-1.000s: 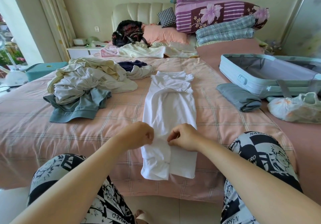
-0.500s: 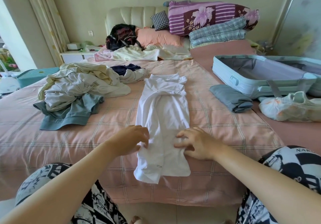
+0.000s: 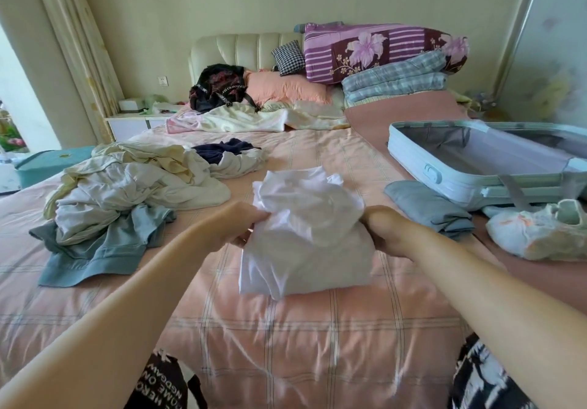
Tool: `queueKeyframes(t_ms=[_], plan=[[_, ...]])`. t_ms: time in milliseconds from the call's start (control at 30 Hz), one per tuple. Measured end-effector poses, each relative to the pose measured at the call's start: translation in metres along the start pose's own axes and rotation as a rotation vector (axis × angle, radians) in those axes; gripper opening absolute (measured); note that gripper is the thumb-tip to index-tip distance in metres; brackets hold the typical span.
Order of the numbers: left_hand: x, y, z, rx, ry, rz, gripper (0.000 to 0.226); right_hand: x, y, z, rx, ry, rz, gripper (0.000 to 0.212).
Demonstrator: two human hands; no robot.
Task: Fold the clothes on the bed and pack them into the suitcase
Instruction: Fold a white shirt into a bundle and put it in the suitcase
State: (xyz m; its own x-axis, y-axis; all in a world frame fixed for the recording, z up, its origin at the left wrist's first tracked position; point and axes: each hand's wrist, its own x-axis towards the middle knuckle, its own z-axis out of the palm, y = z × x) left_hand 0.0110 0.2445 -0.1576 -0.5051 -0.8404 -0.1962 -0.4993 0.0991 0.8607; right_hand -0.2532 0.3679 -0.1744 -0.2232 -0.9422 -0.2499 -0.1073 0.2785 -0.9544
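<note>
A white shirt (image 3: 306, 234) is doubled over in the middle of the pink checked bed (image 3: 286, 338). My left hand (image 3: 244, 224) grips its left edge and my right hand (image 3: 386, 230) grips its right edge, and the shirt's top half is bunched and lifted between them. A pale blue suitcase (image 3: 444, 170) lies open on the right side of the bed. A folded grey-blue garment (image 3: 428, 208) rests just in front of it. A pile of unfolded cream, white and teal clothes (image 3: 127, 195) lies on the left.
A white plastic bag (image 3: 540, 234) sits near the suitcase's front corner. Pillows, folded quilts and a black backpack (image 3: 219, 87) crowd the headboard. A navy garment (image 3: 222, 151) lies behind the pile. A teal box (image 3: 50, 164) stands beside the bed on the left.
The white shirt lay flat as a long strip; both hands have now folded it over on itself into a short bundle and moved farther up the bed.
</note>
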Motion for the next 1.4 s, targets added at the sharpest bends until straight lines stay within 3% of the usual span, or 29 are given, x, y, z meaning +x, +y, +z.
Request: queueKeyframes(t_ms=[67,133,200,267,367,467,567,633,733,867,967,1033,1200,1233,1300,1400], plan=[[0.036,-0.010,-0.006,0.154,0.175,-0.063,0.023,0.033,0.002,-0.002,0.038,0.212,0.092,0.017],[0.057,-0.025,-0.013,0.463,0.342,-0.092,0.031,0.059,0.006,-0.009,-0.207,0.389,0.093,0.018],[0.067,-0.036,-0.017,0.589,0.448,0.002,0.037,0.074,0.010,-0.012,-0.533,0.467,0.039,0.033],[0.076,-0.035,-0.016,0.581,0.484,0.160,0.036,0.082,0.008,-0.010,-0.653,0.439,-0.051,0.036],[0.093,-0.014,-0.010,0.504,0.380,0.336,0.036,0.101,0.002,-0.005,-0.820,0.328,-0.258,0.047],[0.109,0.000,0.000,0.763,0.087,0.347,0.030,0.119,-0.002,0.004,-1.020,0.214,-0.350,0.056],[0.124,-0.008,0.000,0.945,0.009,0.299,0.021,0.130,0.005,0.005,-1.158,0.189,-0.351,0.038],[0.128,-0.013,-0.004,0.952,0.107,0.303,0.018,0.135,0.010,0.004,-1.202,0.250,-0.400,0.025],[0.132,-0.020,-0.009,0.895,0.131,0.290,0.038,0.142,0.007,-0.002,-1.147,0.327,-0.427,0.020],[0.132,-0.025,-0.018,0.852,0.102,0.233,0.026,0.154,0.010,-0.013,-1.213,0.407,-0.437,0.025],[0.133,-0.022,-0.034,0.883,0.534,0.302,0.019,0.158,0.013,-0.021,-1.153,0.503,-0.464,0.024],[0.139,-0.024,-0.038,0.843,0.684,0.335,0.017,0.161,0.011,-0.018,-1.144,0.562,-0.506,0.021],[0.157,-0.057,-0.010,0.938,0.407,0.269,0.016,0.162,0.021,0.000,-1.237,0.395,-0.410,0.014],[0.157,-0.059,-0.012,0.905,0.416,0.268,0.020,0.160,0.023,-0.001,-1.236,0.362,-0.392,0.012],[0.152,-0.053,-0.020,0.897,0.458,0.339,0.028,0.155,0.022,-0.003,-1.264,0.349,-0.400,0.030],[0.121,-0.029,-0.023,0.861,0.498,0.544,0.015,0.139,0.014,0.001,-1.300,0.329,-0.494,0.045]])
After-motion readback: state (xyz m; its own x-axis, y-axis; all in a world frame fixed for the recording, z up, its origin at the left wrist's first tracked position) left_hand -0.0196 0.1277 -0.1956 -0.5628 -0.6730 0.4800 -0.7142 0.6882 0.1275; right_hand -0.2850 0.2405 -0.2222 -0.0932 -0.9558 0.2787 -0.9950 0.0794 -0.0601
